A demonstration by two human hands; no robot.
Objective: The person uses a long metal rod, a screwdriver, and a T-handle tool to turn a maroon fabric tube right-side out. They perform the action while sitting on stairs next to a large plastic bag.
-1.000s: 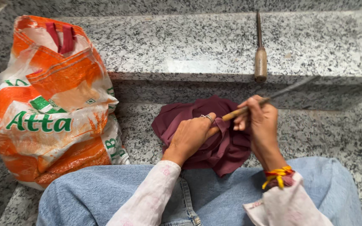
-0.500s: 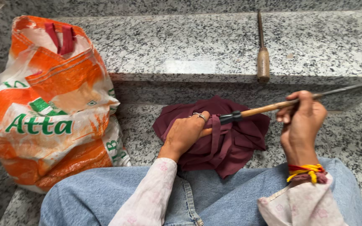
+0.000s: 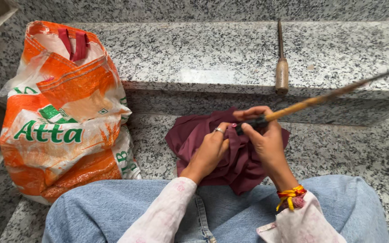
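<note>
Having been drawn back from the shaft, the right hand point(image 3: 266, 141) is now clenched around the black end of the wooden-handled tool point(image 3: 293, 108) over the maroon cloth point(image 3: 239, 157), which is pinched by the left hand point(image 3: 208, 150), suggesting another wiping stroke.

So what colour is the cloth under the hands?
Dark maroon cloth, plain, clearest in the head view.

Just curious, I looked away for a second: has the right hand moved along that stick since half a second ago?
Yes. The right hand has slid left, down the wooden-handled tool, away from under the file on the step, toward the maroon cloth.
</note>
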